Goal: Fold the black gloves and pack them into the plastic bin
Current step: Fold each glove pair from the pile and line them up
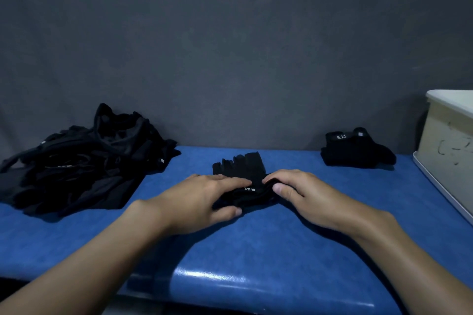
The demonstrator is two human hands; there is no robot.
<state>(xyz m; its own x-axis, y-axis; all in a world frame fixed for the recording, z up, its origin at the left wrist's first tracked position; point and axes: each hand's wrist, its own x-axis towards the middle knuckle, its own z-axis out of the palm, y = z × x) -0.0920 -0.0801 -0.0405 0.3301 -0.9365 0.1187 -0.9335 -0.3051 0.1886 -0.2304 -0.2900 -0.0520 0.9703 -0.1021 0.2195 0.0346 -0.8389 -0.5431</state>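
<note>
A black glove pair [242,167] lies in the middle of the blue surface, its fingers pointing away from me. My left hand [202,199] grips its near cuff end from the left, thumb underneath and fingers on top. From the right, my right hand [297,190] holds the same cuff end, fingers curled over the fabric and thumb pressed to its side. A white "5.11" label shows between the hands. The plastic bin [445,146], pale and box-shaped, stands at the right edge.
A big heap of loose black gloves [84,161] fills the back left. A folded black glove bundle [355,149] with a "5.11" label sits back right, near the bin. A grey wall rises behind the blue padded surface [256,238].
</note>
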